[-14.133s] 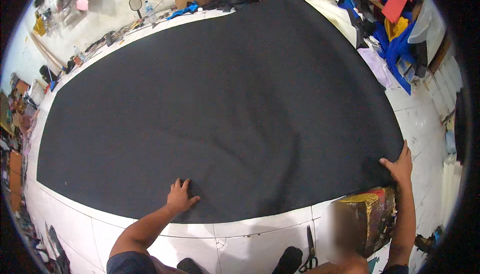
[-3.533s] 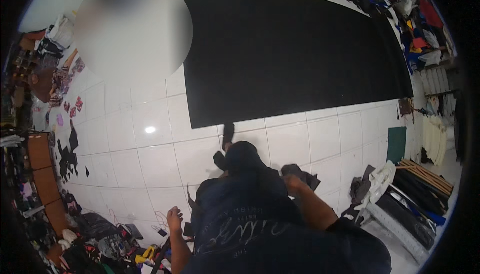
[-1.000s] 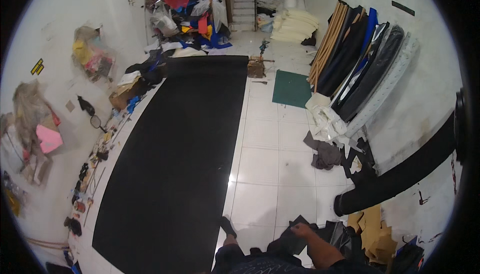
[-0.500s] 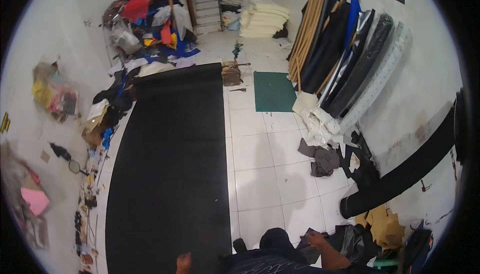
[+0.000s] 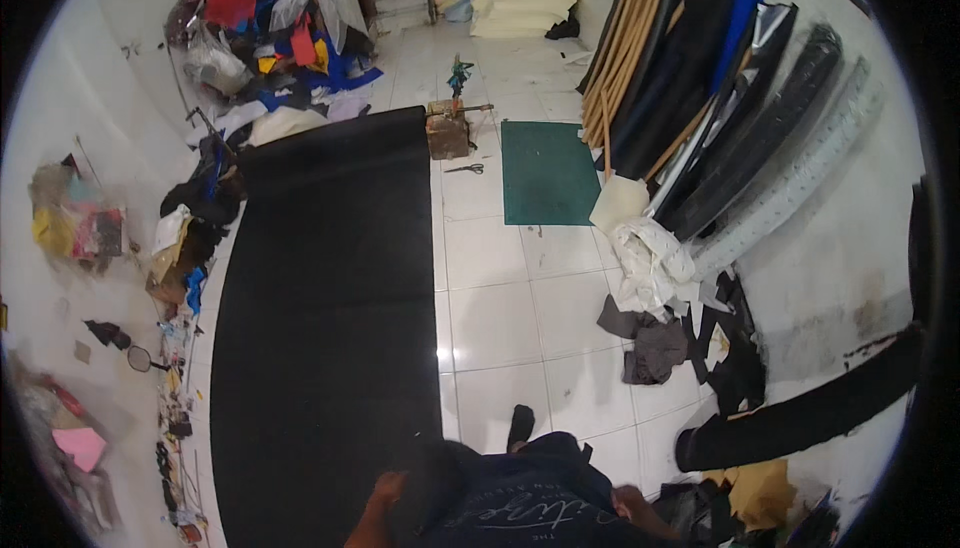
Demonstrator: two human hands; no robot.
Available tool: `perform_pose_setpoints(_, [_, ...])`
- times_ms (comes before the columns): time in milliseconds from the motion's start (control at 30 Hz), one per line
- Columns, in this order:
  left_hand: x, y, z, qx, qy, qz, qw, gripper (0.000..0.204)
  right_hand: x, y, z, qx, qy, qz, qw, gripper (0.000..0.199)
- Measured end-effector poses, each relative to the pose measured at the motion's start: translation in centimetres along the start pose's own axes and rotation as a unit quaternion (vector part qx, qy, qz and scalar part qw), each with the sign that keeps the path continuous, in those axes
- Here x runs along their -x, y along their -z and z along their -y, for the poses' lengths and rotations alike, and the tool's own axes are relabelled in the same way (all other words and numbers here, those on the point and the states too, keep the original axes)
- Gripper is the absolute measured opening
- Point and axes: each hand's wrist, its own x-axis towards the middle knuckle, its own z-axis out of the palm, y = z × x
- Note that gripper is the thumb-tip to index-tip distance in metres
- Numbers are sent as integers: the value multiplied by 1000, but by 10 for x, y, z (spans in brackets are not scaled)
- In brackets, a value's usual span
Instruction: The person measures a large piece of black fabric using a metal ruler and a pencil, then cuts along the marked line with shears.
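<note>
A long black sheet of material [image 5: 330, 318] lies flat along the floor on my left, its far end beside a small block. My left hand [image 5: 390, 490] hangs over the sheet's near part, beside my dark shirt; its fingers are too small and blurred to read. Close to the other side of my shirt is my right hand [image 5: 628, 501], with its fingers partly hidden. Past the sheet's far right corner, a pair of scissors [image 5: 464, 169] rests on the tiles, near a green cutting mat [image 5: 548, 174].
Rolls of material [image 5: 660, 88] lean against the right wall. A thick black roll [image 5: 800, 413] slants across the lower right, above brown scraps [image 5: 755, 498]. Grey cloth [image 5: 655, 348] and white sheeting [image 5: 650, 263] lie on the floor. A heap of coloured scraps [image 5: 280, 38] stands far left.
The view has shifted and I have stepped, with one foot now showing ahead of my shirt. My right hand has drawn in toward my body; my left has risen slightly in the picture.
</note>
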Motion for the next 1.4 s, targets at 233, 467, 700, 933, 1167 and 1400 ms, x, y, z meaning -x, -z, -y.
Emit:
perform_pose_setpoints(233, [-95, -10, -134, -119, -89, 21, 989, 40, -189, 267, 221, -33, 168, -236, 957, 40])
perform_pose_setpoints(467, [-237, 61, -252, -202, -140, -5, 969, 51, -320, 378, 441, 39, 216, -227, 949, 40])
perform_pose_setpoints(700, [-333, 175, -293, -107, 63, 19, 992, 54, -273, 351, 673, 160, 192, 95, 964, 59])
perform_pose_setpoints(933, [-448, 251, -486, 240, 10, -204, 949, 47, -369, 461, 802, 194, 320, 68, 925, 58])
perform_pose_setpoints(1167, [-516, 195, -538, 216, 95, -170, 957, 48, -457, 528, 979, 345, 418, 190, 819, 53])
perform_pose_setpoints(1400, [-544, 105, -665, 196, 159, -144, 957, 41, -560, 571, 1114, 600, 530, 315, 510, 39])
